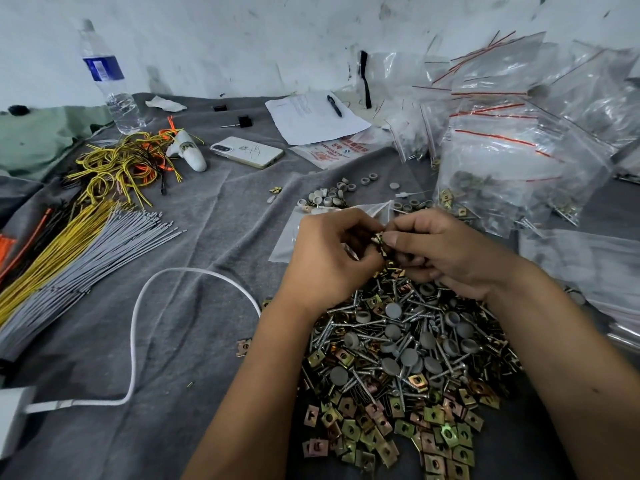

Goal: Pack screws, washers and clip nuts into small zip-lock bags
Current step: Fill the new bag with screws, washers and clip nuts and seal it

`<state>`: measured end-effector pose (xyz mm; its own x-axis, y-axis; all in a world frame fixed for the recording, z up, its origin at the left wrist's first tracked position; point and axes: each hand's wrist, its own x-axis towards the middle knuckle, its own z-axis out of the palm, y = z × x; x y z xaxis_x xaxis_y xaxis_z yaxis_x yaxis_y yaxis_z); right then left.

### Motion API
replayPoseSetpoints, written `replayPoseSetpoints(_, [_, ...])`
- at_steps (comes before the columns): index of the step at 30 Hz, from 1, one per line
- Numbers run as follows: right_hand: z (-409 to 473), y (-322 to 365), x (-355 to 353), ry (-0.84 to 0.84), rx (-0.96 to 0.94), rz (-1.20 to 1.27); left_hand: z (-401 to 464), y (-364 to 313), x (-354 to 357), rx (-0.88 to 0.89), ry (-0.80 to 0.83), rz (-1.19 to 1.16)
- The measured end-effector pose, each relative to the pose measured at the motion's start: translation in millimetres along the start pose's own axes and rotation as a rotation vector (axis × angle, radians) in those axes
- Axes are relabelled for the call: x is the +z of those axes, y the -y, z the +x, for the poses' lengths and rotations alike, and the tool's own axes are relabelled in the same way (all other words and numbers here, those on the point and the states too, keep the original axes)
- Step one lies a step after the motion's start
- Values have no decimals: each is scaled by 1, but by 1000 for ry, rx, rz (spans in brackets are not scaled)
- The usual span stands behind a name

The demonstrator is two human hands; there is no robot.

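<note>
Over a grey cloth (194, 306) we see two hands meeting above a heap of hardware (408, 358): the left hand (329, 258) and the right hand (446, 252) both curl their fingers around a few small metal pieces (380, 239), pinched between the fingertips where the hands touch. What exactly those pieces are we cannot tell; a brass-coloured glint suggests clip nuts, but the fingers cover most of them. The heap lies just below and toward us from the hands, a mix of screws (367, 322), grey round caps (393, 310) and clip nuts (433, 415), the wrists resting on or just over its far edge. An empty clear bag (287, 242) lies flat under and beyond the left hand, partly hidden by it. Loose grey caps (327, 199) sit just past the hands. Filled zip bags (502, 150) pile up at the right, their contents blurred by the plastic and the pile cut off by the frame. At the left lie bundles of cable ties (69, 244), a white cable (138, 341), a phone (246, 151), a bottle (107, 77), and paper (311, 116) with a pen (334, 105).
</note>
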<state>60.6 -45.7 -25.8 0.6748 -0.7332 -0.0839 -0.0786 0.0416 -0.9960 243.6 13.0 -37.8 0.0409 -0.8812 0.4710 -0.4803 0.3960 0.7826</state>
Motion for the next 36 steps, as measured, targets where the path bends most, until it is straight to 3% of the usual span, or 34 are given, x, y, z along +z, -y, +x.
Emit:
replayPoseSetpoints(7, [1, -1, -5, -10, 5, 24, -2, -4, -1, -12, 21, -65])
replayPoseSetpoints(17, [-3, -2, -14, 140, 31, 40, -1, 0, -3, -110, 109, -153])
replayPoseSetpoints(36, [-6, -1, -19, 224, 90, 102, 0, -4, -8, -200, 181, -309])
